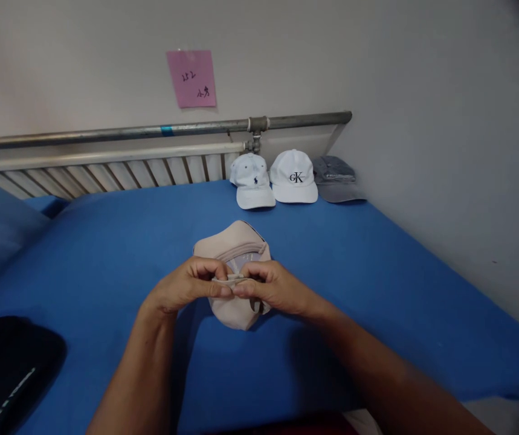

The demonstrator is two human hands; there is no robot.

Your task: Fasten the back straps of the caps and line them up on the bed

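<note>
A pale beige baseball cap (234, 313) lies upside down on the blue-covered surface, its inside and sweatband partly in view and its brim pointing away from me. My left hand (196, 279) pinches the cap's rear edge between thumb and fingers. From the other side, my right hand (266, 283) grips the same edge, and the two thumbs almost meet there. A narrow strap shows between the fingertips, and part of it hangs below my right hand. Exactly how the strap is fastened is hidden by my fingers.
Along the back stand a white cap with a small dark logo (255, 184), a white cap with letters (294, 178) and a grey cap (337, 178). Behind them run a metal pipe (118, 133) and a radiator (150, 172). Something black (12, 368) lies at front left. A wall (444, 169) borders the right.
</note>
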